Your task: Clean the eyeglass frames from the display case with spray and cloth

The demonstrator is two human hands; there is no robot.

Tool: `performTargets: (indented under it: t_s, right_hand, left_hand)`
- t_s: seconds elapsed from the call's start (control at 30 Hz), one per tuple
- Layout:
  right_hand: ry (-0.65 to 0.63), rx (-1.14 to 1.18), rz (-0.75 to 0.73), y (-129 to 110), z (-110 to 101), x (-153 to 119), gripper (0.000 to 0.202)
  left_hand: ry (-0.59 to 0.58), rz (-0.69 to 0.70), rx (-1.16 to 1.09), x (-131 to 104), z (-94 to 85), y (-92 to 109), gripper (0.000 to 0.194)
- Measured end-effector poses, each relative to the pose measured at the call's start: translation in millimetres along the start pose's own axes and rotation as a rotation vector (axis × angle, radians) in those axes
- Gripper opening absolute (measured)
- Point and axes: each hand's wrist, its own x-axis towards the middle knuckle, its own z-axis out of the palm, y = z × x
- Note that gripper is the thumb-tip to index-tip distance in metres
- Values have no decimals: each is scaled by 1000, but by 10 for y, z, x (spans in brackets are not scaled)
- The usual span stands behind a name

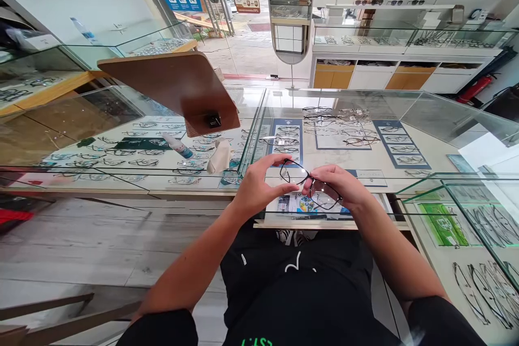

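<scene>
A pair of thin dark-framed eyeglasses (325, 195) is held over the front edge of the glass counter, tilted down to the right. My left hand (257, 186) grips it at the left lens, index finger near the top rim and thumb near the bottom. With its fingers closed, my right hand (340, 183) pinches the frame around the bridge, between the two lenses. Part of the frame is hidden behind the right fingers. Beneath the glasses, printed material (307, 204) shows in a drawer or shelf at the counter front.
Eyeglass frames lie in rows inside the glass display counter (259, 119). On its left part stand a tilted brown-backed mirror or panel (170, 84), a small bottle (177, 146) and a crumpled beige cloth (219, 155). Another glass case (430, 227) borders my right side.
</scene>
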Motion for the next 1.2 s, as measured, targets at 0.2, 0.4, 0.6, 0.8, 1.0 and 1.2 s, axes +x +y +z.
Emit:
performTargets:
  t_s: [0.2,0.4,0.6,0.8,1.0,1.2]
  right_hand:
    - [184,-55,-153,-1,-110,9,51]
    - [409,-102,-386,-63,-221,-65,50]
    - [358,-343,-381,-149,-144,-131,44]
    - [340,-447,-453,-307,-222,101,35]
    - [340,-634,-578,-807,-359,327,37]
    - [344,-678,-694,-1410,-531,756,30]
  left_hand:
    - [142,-61,-27,-16,-29,-80,66]
    - [298,-86,-143,109,-73,-126,61]
    - [416,-63,-181,400,-105,-55,62]
    - [400,-17,-101,713,-179,-40,63]
    - [399,55,-33,1155,-383,-31,67]
    - [443,152,-17,1855,-620,36,61]
